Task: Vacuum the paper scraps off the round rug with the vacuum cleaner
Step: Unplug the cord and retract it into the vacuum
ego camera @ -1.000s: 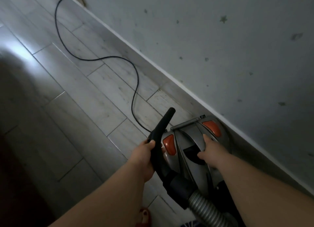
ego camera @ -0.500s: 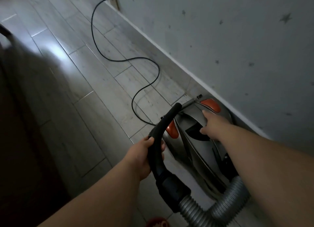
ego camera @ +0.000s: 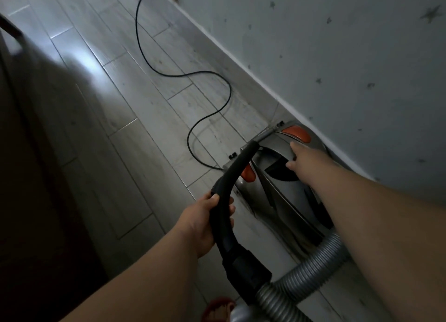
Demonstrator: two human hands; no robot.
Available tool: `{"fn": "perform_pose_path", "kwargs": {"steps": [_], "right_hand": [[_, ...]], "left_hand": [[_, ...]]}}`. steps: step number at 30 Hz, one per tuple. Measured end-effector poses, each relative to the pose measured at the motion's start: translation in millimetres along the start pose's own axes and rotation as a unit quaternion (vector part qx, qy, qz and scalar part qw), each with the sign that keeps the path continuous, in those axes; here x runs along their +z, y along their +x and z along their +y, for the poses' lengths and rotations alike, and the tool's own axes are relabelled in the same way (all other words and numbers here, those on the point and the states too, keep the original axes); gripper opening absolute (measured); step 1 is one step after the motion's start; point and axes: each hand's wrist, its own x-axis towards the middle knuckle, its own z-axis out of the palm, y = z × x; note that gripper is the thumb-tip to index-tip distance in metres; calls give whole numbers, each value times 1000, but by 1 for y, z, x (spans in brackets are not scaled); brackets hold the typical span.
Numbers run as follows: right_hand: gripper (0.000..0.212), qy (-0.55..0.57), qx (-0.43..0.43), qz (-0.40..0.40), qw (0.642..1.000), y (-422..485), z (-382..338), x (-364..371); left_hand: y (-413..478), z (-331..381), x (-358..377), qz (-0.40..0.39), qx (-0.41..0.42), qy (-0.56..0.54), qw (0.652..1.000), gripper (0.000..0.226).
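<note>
The vacuum cleaner (ego camera: 284,189) lies on the floor (ego camera: 135,119), its far side close against the pale skirting board (ego camera: 241,63) at the foot of the wall (ego camera: 337,51). Its body is a rounded, glossy shell of silver-grey plastic with a dark recess at the middle and two oval orange buttons, one (ego camera: 297,133) near the wall and one (ego camera: 248,175) on the room side.

The right hand (ego camera: 305,157) reaches down onto the carry handle (ego camera: 277,151) arching over that recess. The forefinger lies above the bar and the thumb below it, so the fingers seem to clasp it, though motion blur softens the view.

The left hand (ego camera: 202,225) holds the hose grip (ego camera: 229,184), a curved tube of matte black plastic. Its fingers are wrapped round the tube and the thumb is laid on top. Below the hand the tube widens into a thick black collar, from which a ribbed grey hose (ego camera: 313,266) bends round to the cleaner's near end.

A thin black power cord (ego camera: 193,74) snakes in loose curves from the cleaner's far end across the floor to the top edge of the view. The floor is made of long grey tiles with a wood-grain look and a soft sheen. The wall is matte and dotted with small dark star shapes. A dark, flat-sided piece of furniture (ego camera: 26,189) fills the left edge, and a foot in a red sandal (ego camera: 217,309) shows at the bottom.
</note>
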Motion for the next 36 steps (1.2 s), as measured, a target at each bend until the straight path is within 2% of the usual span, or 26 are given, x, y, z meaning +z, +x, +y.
{"fn": "perform_pose_path", "kwargs": {"steps": [9,16,23,29,36], "right_hand": [[57,43,-8,63,997,-39,7,-3],[44,-2,-29,62,998,-61,5,-3],[55,2,-27,52,998,-63,-1,7],[64,-4,-15,53,998,-50,2,11],[62,-26,-2,83,996,-41,-1,18]], "left_hand": [[-21,-17,4,-8,-9,41,999,29],[-33,-20,6,-21,-20,104,994,34],[-27,-22,19,-35,-33,157,986,41],[-12,-32,29,-3,-12,226,974,39],[12,-31,37,38,13,315,948,33]]}}
